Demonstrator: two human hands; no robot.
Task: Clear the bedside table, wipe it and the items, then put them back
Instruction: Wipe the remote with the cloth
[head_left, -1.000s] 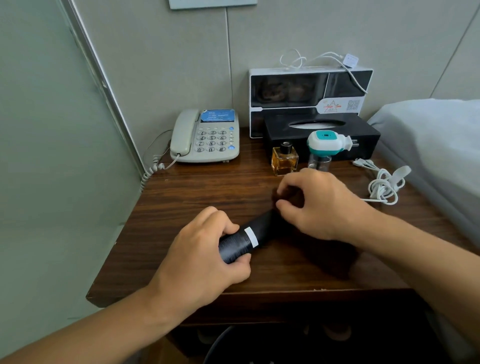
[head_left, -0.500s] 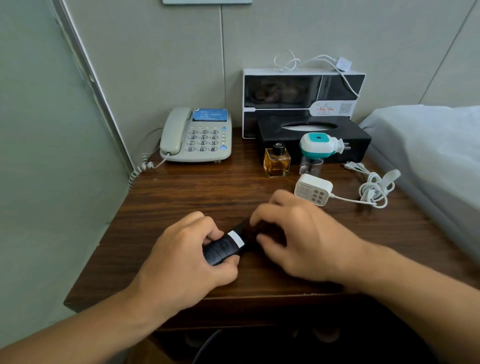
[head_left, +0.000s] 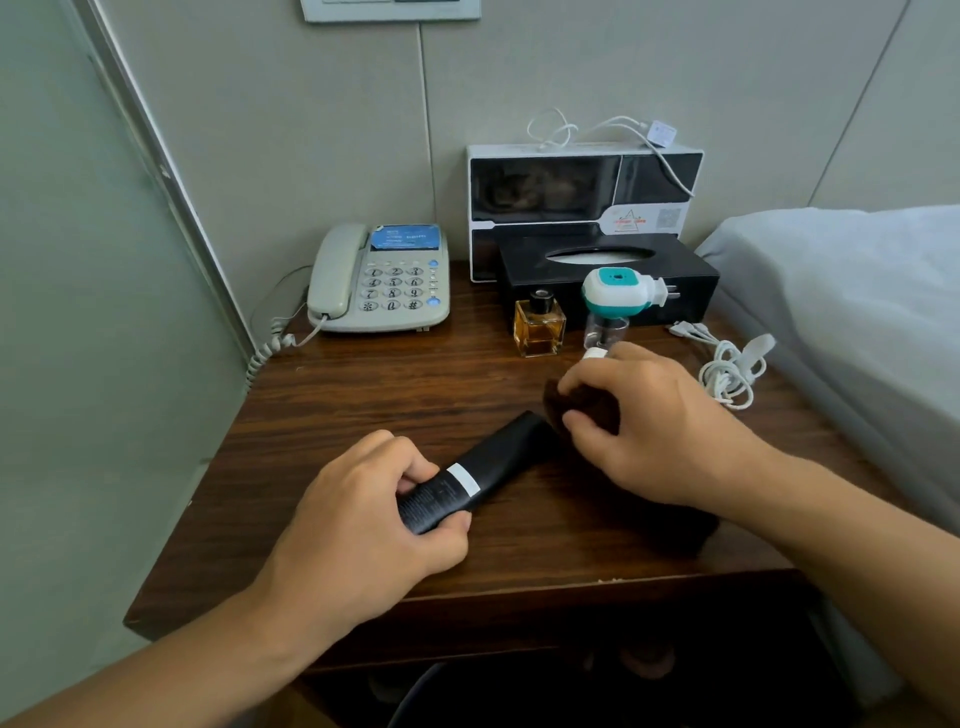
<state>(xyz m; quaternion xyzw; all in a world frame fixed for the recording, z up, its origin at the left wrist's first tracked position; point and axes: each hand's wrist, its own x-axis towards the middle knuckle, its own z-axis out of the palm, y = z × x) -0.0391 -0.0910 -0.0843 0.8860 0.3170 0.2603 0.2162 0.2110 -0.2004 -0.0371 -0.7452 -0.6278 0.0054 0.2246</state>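
A black tube (head_left: 483, 470) with a white band lies slantwise on the dark wooden bedside table (head_left: 363, 395). My left hand (head_left: 363, 530) grips its near end. My right hand (head_left: 660, 431) holds a dark brown cloth (head_left: 582, 405) bunched at the tube's far tip. Behind stand an amber perfume bottle (head_left: 539, 325), a teal-and-white plug-in device (head_left: 615, 299) and a black tissue box (head_left: 608, 280). A white charger is mostly hidden behind my right hand.
A grey telephone (head_left: 379, 280) sits at the back left, its coiled cord hanging off the edge. A black-and-white box (head_left: 582, 192) leans on the wall. A coiled white cable (head_left: 730, 371) lies at the right by the bed (head_left: 857, 312). Wall panel on the left.
My right hand has slid the cloth up along the tube, from its middle to its far tip, and now covers the white charger. My left hand keeps its grip.
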